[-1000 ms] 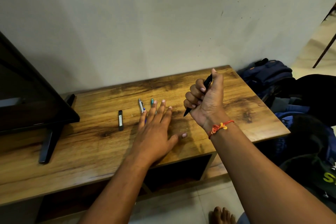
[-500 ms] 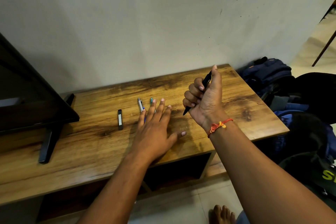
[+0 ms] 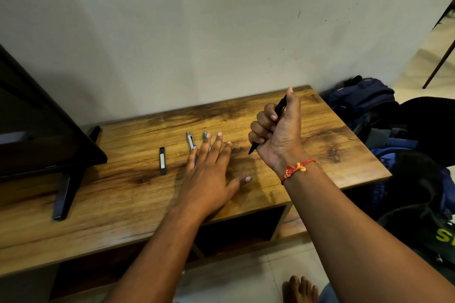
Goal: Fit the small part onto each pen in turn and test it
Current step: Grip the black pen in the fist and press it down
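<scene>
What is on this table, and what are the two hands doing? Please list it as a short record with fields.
Right hand: grips a black pen, thumb at its top, tip down
Left hand: fingers straight, spread over a grey pen and a teal pen
Wooden table: also holds a small black labelled bar, left of the pens
Far left: television on a stand

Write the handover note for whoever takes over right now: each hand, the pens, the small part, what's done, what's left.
Left hand: flat on the table, fingers straight, lying over the silver pen and the teal pen.
Right hand: raised, grips the black pen tip down, thumb on its top end.
Small black piece, likely the part: lies on the table left of the left hand, untouched.
Done: cannot tell which pens have been tested.
Left: the piece is on no pen now; fit it and test each.
</scene>
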